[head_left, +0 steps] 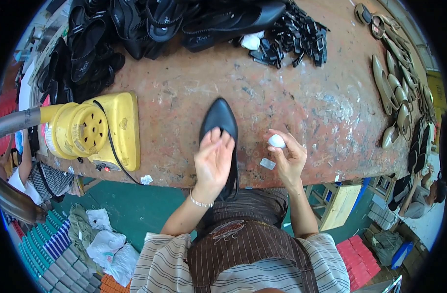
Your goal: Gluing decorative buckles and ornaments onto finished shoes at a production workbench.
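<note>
A black pointed shoe (pixel 218 115) lies in front of me on the worn table, its toe pointing away. Over its middle is my left hand (pixel 214 163), palm turned up and fingers a little bent, with nothing visible in it. Whether it touches the shoe I cannot tell. To the right, my right hand (pixel 292 158) pinches a small white rounded lump (pixel 276 141) between thumb and fingers. Below that hand's fingertips a small clear-whitish piece (pixel 268 163) lies on the table. At the far side is a heap of black bow-like pieces (pixel 301 39).
A yellow machine (pixel 121 132) with a hose and black cord occupies the table's left. Black shoes (pixel 157 22) are piled along the far left, beige shoes (pixel 382 83) along the right. A white crumpled lump (pixel 251 42) sits by the bows. Other people (pixel 428 195) are at both sides.
</note>
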Tool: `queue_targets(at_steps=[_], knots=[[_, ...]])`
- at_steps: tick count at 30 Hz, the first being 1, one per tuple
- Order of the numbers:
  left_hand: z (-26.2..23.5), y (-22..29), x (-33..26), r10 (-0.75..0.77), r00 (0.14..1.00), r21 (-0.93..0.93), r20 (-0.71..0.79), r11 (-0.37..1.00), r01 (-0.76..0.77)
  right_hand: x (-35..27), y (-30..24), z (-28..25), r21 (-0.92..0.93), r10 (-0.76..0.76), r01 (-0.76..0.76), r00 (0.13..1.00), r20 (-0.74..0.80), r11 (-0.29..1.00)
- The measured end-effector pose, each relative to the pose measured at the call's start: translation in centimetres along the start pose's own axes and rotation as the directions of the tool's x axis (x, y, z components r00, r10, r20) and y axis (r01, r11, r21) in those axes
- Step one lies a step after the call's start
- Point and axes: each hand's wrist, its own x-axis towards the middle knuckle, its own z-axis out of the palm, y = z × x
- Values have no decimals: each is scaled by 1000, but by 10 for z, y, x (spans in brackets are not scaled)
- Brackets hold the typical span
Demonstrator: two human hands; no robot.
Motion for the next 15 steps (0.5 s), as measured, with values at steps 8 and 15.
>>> queue_targets(at_steps=[8,15], knots=[[0,-22,-45,127,933,226,-337,973,-50,-4,-5,10,-180,-120,166,962,245,970],[-14,-23,-50,117,978,217,-174,973,-77,6,-6,20,-277,-153,252,930,334,927]])
